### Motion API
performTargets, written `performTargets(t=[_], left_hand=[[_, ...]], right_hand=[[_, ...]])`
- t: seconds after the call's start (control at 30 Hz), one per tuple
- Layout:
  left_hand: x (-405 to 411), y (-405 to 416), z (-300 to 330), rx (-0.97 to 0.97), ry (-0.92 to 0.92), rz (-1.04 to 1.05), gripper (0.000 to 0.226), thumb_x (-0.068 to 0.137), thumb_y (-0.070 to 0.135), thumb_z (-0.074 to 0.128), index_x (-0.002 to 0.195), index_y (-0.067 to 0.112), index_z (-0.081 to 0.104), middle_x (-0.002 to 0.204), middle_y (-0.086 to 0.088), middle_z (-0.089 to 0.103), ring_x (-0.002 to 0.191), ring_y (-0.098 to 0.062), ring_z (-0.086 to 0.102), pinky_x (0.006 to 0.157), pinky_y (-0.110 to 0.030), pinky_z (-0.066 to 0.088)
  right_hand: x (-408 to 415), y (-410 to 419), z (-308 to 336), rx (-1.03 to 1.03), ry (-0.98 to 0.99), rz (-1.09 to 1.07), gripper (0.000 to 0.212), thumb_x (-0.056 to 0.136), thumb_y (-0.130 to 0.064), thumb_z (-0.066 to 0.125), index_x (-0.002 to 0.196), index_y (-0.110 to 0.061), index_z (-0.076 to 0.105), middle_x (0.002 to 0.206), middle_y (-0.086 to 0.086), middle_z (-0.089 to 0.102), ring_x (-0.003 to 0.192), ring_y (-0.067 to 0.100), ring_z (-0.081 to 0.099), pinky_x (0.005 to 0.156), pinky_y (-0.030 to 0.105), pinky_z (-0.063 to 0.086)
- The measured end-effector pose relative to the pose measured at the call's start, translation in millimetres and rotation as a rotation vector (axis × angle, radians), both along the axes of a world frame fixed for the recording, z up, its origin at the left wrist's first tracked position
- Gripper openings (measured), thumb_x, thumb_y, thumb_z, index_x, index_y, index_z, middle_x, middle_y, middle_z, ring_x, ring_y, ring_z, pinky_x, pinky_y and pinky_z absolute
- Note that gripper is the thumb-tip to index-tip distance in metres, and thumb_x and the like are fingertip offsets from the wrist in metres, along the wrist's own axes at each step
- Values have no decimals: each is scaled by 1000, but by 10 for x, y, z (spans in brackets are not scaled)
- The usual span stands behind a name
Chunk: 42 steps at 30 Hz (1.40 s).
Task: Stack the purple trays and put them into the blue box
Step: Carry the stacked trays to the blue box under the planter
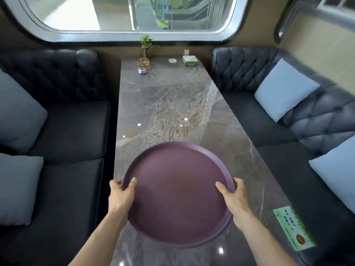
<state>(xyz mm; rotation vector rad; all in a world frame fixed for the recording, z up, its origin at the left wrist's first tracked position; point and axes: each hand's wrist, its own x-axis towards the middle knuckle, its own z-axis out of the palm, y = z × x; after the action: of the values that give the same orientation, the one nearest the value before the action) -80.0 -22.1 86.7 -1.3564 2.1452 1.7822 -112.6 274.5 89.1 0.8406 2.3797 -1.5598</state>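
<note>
Round purple tray (178, 194) sits between both hands, left hand (121, 195) and right hand (233, 196) each gripping an opposite rim, over the table (172, 104).

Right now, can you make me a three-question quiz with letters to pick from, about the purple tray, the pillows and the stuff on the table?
1. Where is the green box?
A. At the window end of the table
B. On the left sofa
C. On the tray

2. How many pale cushions show on the right sofa?
A. None
B. Two
C. Five

3. How is the purple tray held?
A. By one hand
B. By nobody
C. By both hands at its rim

Answers:
1 A, it sits at the far end near the plant.
2 B, one is by the backrest, one nearer.
3 C, the left hand and right hand grip opposite sides.
</note>
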Motion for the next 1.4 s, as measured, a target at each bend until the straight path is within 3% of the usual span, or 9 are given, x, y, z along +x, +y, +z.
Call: performTargets(t=[0.13,0.2,0.37,0.63,0.8,0.9,1.07,1.2,1.4], left_hand=[[-263,-212,722,-98,215,-62,64,87,38,64,145,36,36,133,1,56,111,-25,59,95,-40,48],[-391,-314,1117,-110,305,-78,68,87,31,65,147,43,35,134,4,57,115,-22,59,103,-42,47],[-650,-520,2036,-199,456,-68,67,82,29,71,143,41,45,129,4,63,117,-24,60,103,-42,47],[-742,-564,3048,-257,650,-72,65,81,24,74,140,33,50,121,4,66,114,-26,62,102,-41,48],[-552,-286,3319,-233,697,-68,64,81,22,73,140,33,50,120,3,66,113,-27,63,98,-36,48],[-409,-32,3393,-222,709,-90,66,79,24,74,140,33,51,124,0,67,112,-28,64,100,-42,50],[-168,645,3466,-184,717,-162,64,80,21,74,139,31,52,121,1,68,109,-26,65,98,-40,51],[-51,1357,3464,-126,727,-268,68,73,22,76,137,32,54,119,-1,69,107,-27,67,98,-45,53],[96,2821,3357,-24,747,-518,68,80,19,75,142,28,49,127,-2,65,113,-28,63,102,-46,50]], right_hand=[[-393,-240,781,17,162,69,87,76,-47,78,146,-21,33,146,5,47,126,28,52,103,42,45],[-528,-336,1225,33,258,109,95,75,-46,80,152,-25,28,155,2,38,138,27,43,110,43,40],[-738,-480,2205,40,463,129,94,73,-34,85,151,-26,33,152,1,42,136,26,44,107,42,40],[-744,-402,3188,8,646,91,96,66,-36,88,147,-25,37,145,2,50,128,28,53,104,51,48],[-470,-135,3484,-10,684,77,91,69,-28,88,146,-22,41,137,4,55,118,28,58,99,48,51],[-249,127,3578,-8,687,68,85,73,-22,87,145,-18,42,134,5,56,117,30,58,96,46,52],[173,785,3594,-31,674,-14,90,68,-24,89,145,-22,42,132,4,59,114,30,60,97,50,53],[614,1488,3583,-55,657,-120,61,67,-17,89,118,-22,58,111,0,68,97,26,66,90,46,57],[1524,2811,3471,-12,669,-363,55,60,-15,91,108,-23,66,100,1,75,86,23,73,76,42,62]])
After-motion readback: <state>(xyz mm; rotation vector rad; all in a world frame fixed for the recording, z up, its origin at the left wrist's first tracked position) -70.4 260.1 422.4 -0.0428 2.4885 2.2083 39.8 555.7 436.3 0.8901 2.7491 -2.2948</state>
